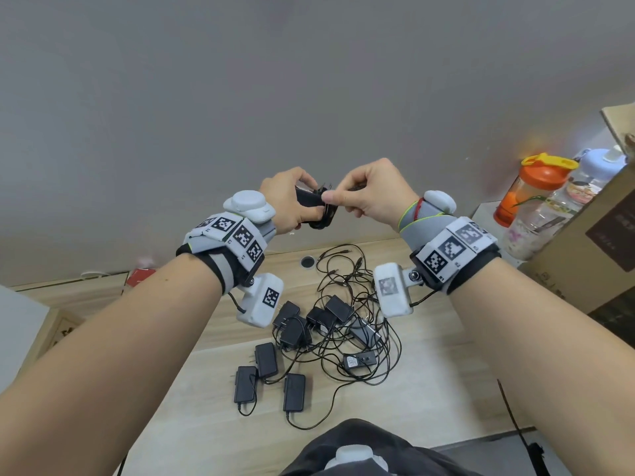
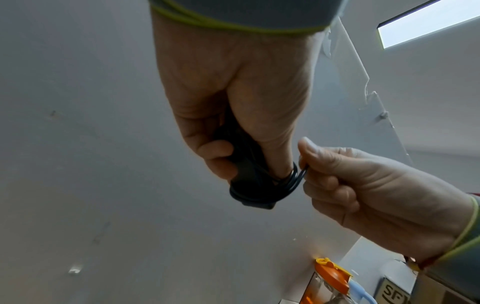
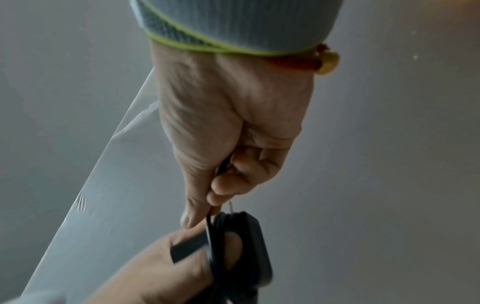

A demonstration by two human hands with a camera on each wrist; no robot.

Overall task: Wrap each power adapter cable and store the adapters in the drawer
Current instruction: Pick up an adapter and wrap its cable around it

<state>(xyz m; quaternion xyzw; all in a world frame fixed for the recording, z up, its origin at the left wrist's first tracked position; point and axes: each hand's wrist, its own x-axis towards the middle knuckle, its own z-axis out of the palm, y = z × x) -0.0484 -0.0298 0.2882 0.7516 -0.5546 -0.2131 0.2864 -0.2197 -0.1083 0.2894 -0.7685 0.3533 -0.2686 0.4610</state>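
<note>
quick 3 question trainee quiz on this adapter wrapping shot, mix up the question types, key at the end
1. True or false: the left hand grips the black adapter while the cable is coiled round it.
2. Multiple choice: what does the right hand pinch? A) the cable B) the orange-lidded bottle C) nothing
3. Fill in: the adapters not yet wrapped lie in a tangled pile on the ____ desk.

Key
1. True: the fingers curl round the adapter body, held up above the desk.
2. A: thumb and forefinger pinch the cable beside the coil.
3. Wooden.
</note>
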